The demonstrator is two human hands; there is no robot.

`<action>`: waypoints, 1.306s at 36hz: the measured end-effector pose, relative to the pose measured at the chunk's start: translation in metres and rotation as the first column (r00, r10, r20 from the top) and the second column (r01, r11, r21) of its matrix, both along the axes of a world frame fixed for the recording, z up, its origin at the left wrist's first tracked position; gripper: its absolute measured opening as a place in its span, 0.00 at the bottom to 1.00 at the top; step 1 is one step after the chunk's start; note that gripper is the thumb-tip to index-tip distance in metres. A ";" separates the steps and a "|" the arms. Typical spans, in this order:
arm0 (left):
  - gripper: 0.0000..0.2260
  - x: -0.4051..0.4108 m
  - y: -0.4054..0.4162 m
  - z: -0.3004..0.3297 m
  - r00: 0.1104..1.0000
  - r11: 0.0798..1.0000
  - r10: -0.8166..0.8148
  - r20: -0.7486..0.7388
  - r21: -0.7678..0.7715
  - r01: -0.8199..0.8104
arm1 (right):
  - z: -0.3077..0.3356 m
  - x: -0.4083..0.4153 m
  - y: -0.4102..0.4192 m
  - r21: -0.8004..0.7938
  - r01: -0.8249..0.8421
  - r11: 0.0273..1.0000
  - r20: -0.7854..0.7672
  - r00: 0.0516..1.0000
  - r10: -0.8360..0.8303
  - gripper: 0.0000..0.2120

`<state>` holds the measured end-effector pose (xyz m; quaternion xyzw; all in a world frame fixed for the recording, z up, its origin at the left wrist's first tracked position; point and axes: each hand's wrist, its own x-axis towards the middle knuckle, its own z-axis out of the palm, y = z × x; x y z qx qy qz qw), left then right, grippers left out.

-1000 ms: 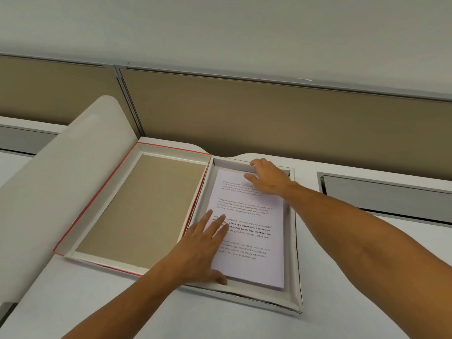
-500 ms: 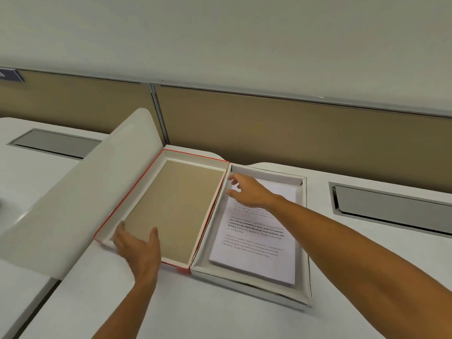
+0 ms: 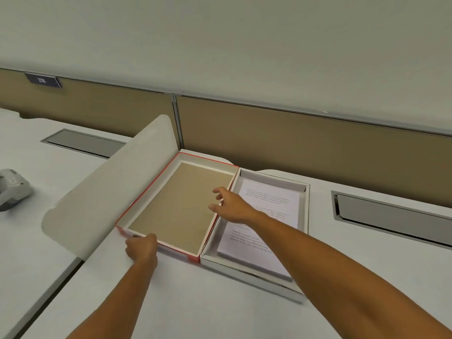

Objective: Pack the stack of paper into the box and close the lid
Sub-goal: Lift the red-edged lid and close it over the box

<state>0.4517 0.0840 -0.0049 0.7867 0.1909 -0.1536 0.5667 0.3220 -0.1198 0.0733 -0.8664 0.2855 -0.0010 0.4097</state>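
left hand (image 3: 141, 249) grips lid (image 3: 176, 206) corner | right hand (image 3: 232, 204) open (empty) over lid

Printed text on the stack of paper (image 3: 266, 216) is too small and soft to read. The person's right forearm crosses the sheets toward 5 o'clock, hiding part of the page and the box's (image 3: 254, 267) near right corner. The right hand (image 3: 232, 204) covers a stretch of the seam between box and lid (image 3: 181, 206). The left hand (image 3: 141, 248), at the lid's 7 o'clock corner, has its fingertips curled out of sight, so its hold there cannot be judged. A grey device (image 3: 12, 189) at 9 o'clock is cut off by the frame edge. A dark plaque (image 3: 42, 80) at 10 o'clock carries blurred characters.
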 end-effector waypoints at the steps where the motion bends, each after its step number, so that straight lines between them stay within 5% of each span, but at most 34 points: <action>1: 0.21 -0.001 0.001 0.001 1.000 0.998 0.011 -0.003 -0.058 -0.011 | 0.000 0.000 0.005 0.012 -0.004 1.000 -0.002 1.000 0.004 0.27; 6: 0.29 -0.005 0.005 0.005 1.000 0.938 -0.005 0.012 -0.345 0.009 | 0.001 0.001 0.025 0.069 -0.008 0.998 -0.008 1.000 0.008 0.28; 12: 0.32 -0.013 0.007 0.008 1.000 0.877 0.012 0.029 -0.480 0.004 | 0.016 0.007 0.044 0.274 0.077 0.959 0.053 0.994 -0.094 0.28; 19: 0.28 -0.024 0.008 0.022 0.977 0.807 0.014 0.213 -0.579 0.115 | 0.045 0.015 0.065 0.392 0.104 0.914 0.116 0.980 -0.161 0.30; 34: 0.30 -0.077 -0.005 0.046 0.792 0.813 -0.269 0.548 -0.311 0.491 | 0.098 0.011 0.084 0.561 0.192 0.805 0.240 0.893 -0.380 0.29; 40: 0.30 -0.091 -0.013 0.044 0.723 0.782 -0.367 0.585 -0.228 0.581 | 0.108 -0.002 0.073 0.714 0.237 0.659 0.238 0.803 -0.546 0.21; 44: 0.29 -0.098 -0.012 0.043 0.616 0.736 -0.456 0.642 -0.117 0.667 | 0.116 -0.016 0.062 0.858 0.213 0.467 0.171 0.739 -0.652 0.16; 47: 0.28 -0.099 -0.007 0.047 0.506 0.687 -0.503 0.700 -0.031 0.726 | 0.119 -0.028 0.056 0.861 0.261 0.435 0.131 0.714 -0.688 0.09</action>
